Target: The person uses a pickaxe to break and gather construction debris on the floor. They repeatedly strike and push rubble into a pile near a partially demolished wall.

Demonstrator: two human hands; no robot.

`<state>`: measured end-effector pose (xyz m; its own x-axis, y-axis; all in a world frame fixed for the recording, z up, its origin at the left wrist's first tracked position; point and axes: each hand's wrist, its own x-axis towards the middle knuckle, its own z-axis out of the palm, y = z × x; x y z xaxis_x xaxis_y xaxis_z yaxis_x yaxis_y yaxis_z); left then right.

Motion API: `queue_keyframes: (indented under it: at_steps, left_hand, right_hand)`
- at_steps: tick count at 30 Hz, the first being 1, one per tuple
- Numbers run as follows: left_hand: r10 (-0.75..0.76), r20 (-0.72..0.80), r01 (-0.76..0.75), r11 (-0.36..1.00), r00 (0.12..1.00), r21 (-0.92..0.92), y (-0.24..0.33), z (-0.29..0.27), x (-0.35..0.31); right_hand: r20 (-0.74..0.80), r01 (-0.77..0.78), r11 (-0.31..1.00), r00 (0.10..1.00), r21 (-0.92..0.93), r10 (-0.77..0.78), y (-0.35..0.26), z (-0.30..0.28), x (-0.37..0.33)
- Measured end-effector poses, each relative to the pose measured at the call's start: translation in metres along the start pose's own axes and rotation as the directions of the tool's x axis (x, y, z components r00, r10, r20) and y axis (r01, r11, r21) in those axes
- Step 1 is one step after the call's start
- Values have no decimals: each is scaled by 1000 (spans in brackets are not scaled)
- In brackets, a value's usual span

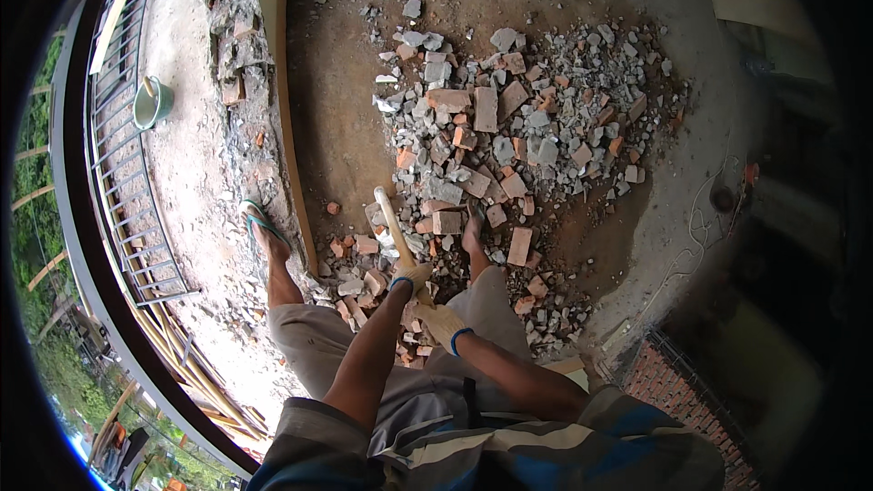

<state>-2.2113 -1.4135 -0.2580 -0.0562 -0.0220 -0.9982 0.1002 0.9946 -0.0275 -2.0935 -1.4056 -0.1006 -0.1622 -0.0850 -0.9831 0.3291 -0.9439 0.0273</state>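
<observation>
Both of my hands wear pale work gloves and are closed around a pale wooden tool handle (390, 223). My left hand (414, 275) grips it just above my right hand (441, 320), close in front of my legs. The handle's rounded end points away from me, over the left edge of the rubble. No tool head can be made out, so its kind is unclear. Below and beyond the handle lies a pile of broken bricks and mortar (486, 109). My left foot, in a green-strapped sandal (255, 218), stands on the broken ledge; my right foot is among the bricks.
A pale green bucket (164, 114) stands on the left beside a metal railing (150, 255). Ragged broken brickwork (238, 27) runs along the ledge. A thin pale cord (696, 227) lies on the floor at right. Stacked bricks (677, 382) stand at lower right.
</observation>
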Motion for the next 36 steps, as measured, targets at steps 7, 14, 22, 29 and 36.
queue_keyframes:
  at_steps: [7, 14, 22, 29, 36]
  left_hand:
    - [224, 289, 115, 572, 931, -812, 69, 36, -24]
    - [315, 111, 59, 169, 942, -984, 189, 119, -58]
    - [673, 239, 98, 241, 700, -966, 220, 213, -172]
    - [567, -144, -193, 27, 811, -981, 132, 30, -211]
    - [335, -544, -491, -236, 769, -839, -33, -72, -282]
  right_hand:
    - [33, 41, 988, 999, -148, -36, -71, -123, -129]
    - [-129, 105, 592, 932, -799, -339, -16, -362, -323]
    - [-392, -288, 310, 295, -906, -871, 43, -534, -320]
    - [-5, 130, 94, 564, -987, -826, -25, -451, -232]
    - [442, 814, -140, 154, -564, -884, -102, -312, -304]
